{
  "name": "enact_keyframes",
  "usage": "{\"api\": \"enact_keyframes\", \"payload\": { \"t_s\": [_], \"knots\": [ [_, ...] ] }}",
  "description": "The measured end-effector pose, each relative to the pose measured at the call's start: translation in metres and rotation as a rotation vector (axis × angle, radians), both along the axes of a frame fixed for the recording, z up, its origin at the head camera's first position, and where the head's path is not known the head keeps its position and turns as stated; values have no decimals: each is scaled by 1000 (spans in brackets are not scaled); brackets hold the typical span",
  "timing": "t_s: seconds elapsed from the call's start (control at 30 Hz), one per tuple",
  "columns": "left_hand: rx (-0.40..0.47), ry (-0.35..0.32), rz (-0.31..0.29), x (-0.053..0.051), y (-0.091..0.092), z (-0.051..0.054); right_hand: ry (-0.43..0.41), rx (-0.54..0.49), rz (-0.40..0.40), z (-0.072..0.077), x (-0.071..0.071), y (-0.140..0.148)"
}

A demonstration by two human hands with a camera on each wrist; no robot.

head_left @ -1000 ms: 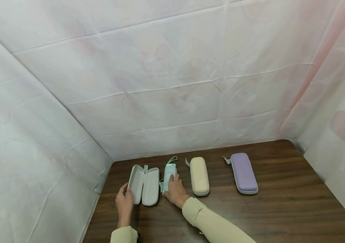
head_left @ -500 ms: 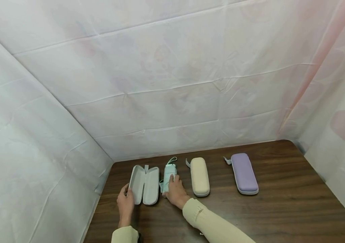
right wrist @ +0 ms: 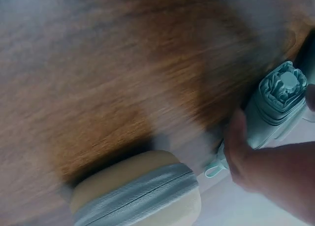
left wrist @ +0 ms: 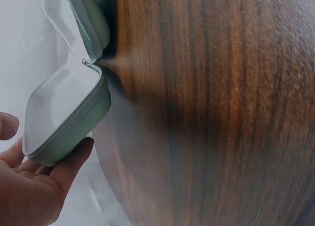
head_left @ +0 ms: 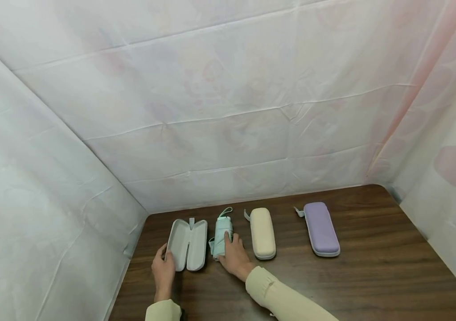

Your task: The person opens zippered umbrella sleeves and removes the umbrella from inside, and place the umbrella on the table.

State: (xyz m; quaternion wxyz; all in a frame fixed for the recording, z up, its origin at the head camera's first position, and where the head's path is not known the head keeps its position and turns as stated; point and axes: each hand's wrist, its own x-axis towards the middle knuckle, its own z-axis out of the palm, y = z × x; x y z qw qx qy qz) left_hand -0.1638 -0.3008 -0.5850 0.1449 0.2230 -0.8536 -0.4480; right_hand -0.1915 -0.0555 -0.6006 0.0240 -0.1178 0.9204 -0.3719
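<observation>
A zip case [head_left: 186,245], grey inside and green outside, lies unfolded on the table at the left. My left hand [head_left: 163,269] holds its left half by the outer edge; in the left wrist view, fingers [left wrist: 74,162] lie under that half and the thumb shows beside it. Just right of the case is a mint folding umbrella [head_left: 223,232] with a wrist loop at its far end. My right hand [head_left: 236,256] grips the umbrella's near part from above, fingers on one side and thumb on the other. The palm hides part of the umbrella.
A cream zip case [head_left: 263,233] lies closed to the right of the umbrella, close to my right hand. Farther right is a closed purple zip case [head_left: 322,228]. The dark wooden table [head_left: 372,267] meets pale fabric walls [head_left: 228,133] at its back and sides.
The unfolded case has shifted very slightly left with my left hand. My right hand and the umbrella have barely moved, with the right wrist a little farther right.
</observation>
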Motion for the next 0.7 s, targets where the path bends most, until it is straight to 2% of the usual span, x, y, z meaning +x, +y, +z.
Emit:
{"api": "enact_keyframes", "payload": {
  "t_s": [0.17,0.33,0.7],
  "knots": [
    [9,3,6,1,-2,-2,55,54,-25,5,6,5],
    [8,-4,5,1,-3,-3,53,53,-23,7,7,11],
    [-4,15,5,0,-1,-1,65,-67,-19,16,9,29]
  ]
}}
